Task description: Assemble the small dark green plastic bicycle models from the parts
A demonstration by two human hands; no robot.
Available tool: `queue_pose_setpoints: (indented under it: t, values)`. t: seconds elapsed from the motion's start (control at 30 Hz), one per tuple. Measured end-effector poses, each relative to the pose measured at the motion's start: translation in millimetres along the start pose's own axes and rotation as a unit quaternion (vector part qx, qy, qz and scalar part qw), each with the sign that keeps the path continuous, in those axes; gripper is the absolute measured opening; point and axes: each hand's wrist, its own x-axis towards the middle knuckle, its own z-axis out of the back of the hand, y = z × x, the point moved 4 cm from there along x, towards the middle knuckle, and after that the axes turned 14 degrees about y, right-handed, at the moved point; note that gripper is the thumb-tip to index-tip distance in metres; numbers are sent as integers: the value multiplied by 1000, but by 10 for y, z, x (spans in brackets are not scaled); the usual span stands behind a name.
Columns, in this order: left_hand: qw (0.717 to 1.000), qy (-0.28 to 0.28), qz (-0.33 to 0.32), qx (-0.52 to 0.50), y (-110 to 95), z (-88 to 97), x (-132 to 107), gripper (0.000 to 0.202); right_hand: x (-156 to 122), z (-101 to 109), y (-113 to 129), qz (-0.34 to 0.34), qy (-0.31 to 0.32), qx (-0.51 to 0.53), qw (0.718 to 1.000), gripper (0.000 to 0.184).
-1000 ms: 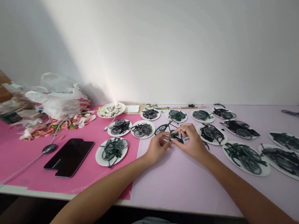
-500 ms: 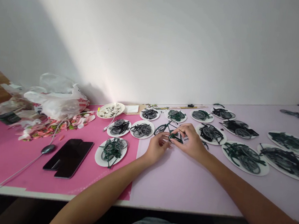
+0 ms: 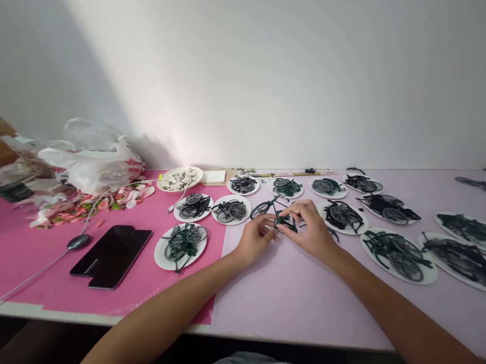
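Note:
A small dark green toy bicycle (image 3: 271, 208) lies on the pale lilac table (image 3: 300, 295), its front wheel toward the left. My left hand (image 3: 255, 238) pinches its frame from the near side. My right hand (image 3: 310, 229) is curled over the rear part of the bicycle, fingers closed on it. Both hands meet in the middle of the table. The rear wheel is hidden under my right fingers.
Several white plates with dark bicycle parts ring the hands, such as a plate (image 3: 181, 243) on the pink mat (image 3: 16, 260) and another plate (image 3: 397, 256) at the right. A black phone (image 3: 111, 254), a cable, plastic bags (image 3: 90, 160) and pink scraps lie at the left.

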Motion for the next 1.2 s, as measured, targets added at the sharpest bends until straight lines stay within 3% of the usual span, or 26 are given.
queue_pose_setpoints:
  t: [0.43, 0.8, 1.2]
  values:
    - [1000, 0, -2, 3, 0, -5, -6, 34, 13, 13, 30, 8, -2, -2, 1000, 27]
    - [999, -50, -9, 4, -7, 40, -3, 36, -5, 28, -9, -4, 9, -13, 1000, 24]
    - [999, -36, -5, -2, 0, 26, -5, 35, -5, 4, -10, -5, 14, 6, 1000, 26]
